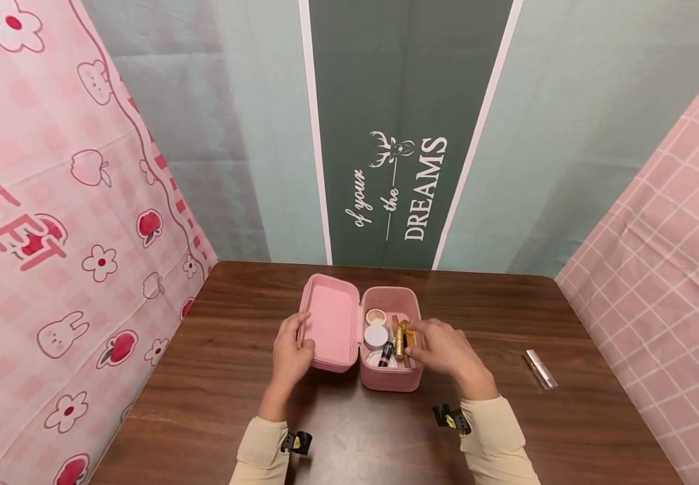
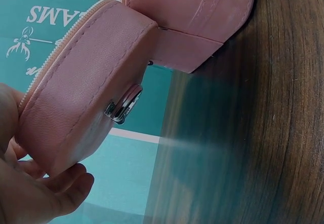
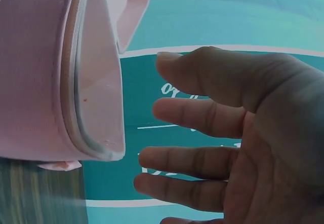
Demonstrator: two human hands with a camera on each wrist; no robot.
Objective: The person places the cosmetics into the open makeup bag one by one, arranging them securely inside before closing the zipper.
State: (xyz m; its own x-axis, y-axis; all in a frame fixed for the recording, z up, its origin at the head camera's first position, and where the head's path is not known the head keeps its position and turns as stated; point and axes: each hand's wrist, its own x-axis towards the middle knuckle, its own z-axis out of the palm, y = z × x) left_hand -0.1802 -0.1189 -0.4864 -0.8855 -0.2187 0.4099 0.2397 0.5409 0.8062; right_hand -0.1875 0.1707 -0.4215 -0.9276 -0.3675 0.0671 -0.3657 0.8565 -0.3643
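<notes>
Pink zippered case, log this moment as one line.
Left hand: grips open pink lid | Right hand: fingers over pink zippered case, nothing visibly held | Slim silvery tube: on brown wooden table

Right hand [image 1: 446,347] hides part of box [image 1: 390,382]; right sleeve [image 1: 497,438] cut off at near edge; tube [image 1: 540,370] too small to identify.

Head view softly, evenly lit; wrist views dimmer.
Pale glare lies on the table [image 1: 373,431] at lower centre; the left wrist view shows soft sheen on the pink case [image 2: 83,84].
</notes>
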